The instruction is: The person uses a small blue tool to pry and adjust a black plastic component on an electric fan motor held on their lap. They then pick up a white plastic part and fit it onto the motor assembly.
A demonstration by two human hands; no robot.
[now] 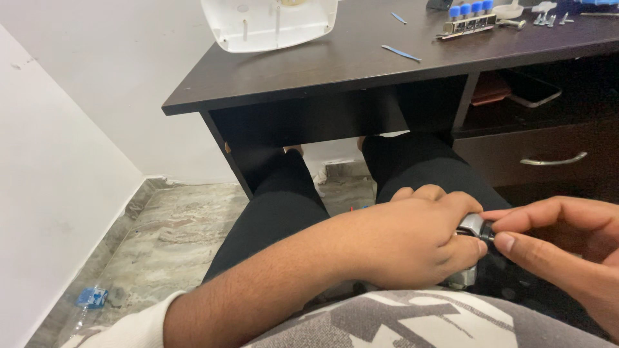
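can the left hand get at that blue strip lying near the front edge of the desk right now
Probably not at once: the left hand is in the lap gripping a small metal part, and the blue strip lies up on the desk, otherwise unobstructed.

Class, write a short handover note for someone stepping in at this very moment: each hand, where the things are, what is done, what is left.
Left hand: closed around a small metal part, held over the lap.
Right hand: fingertips pinch the part's dark end.
On the dark desk: a white plastic cover, a metal strip with blue caps, loose screws.
Done: the pictures cannot show it.
Left: the part is in hand, not yet set down.
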